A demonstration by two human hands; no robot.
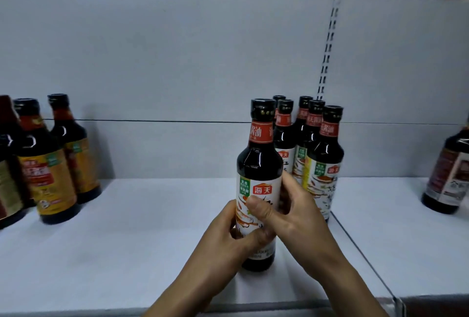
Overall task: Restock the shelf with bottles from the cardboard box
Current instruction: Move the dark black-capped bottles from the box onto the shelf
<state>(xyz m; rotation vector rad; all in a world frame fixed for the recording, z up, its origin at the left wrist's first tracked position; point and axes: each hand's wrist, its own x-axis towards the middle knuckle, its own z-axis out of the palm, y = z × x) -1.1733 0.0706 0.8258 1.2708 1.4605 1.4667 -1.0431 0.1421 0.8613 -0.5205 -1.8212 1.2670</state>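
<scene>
A dark sauce bottle (258,164) with a white label and a red neck band stands upright on the white shelf (127,240). My left hand (225,243) grips its lower body from the left. My right hand (286,212) holds its label from the right, thumb across the front. Right behind it stands a cluster of several matching bottles (322,154) by the shelf's right divider. The cardboard box is out of view.
Several dark bottles with yellow labels (50,164) stand at the shelf's left end. Another dark bottle (449,177) stands in the bay to the right, past the slotted upright (327,57). A grey back panel closes the shelf.
</scene>
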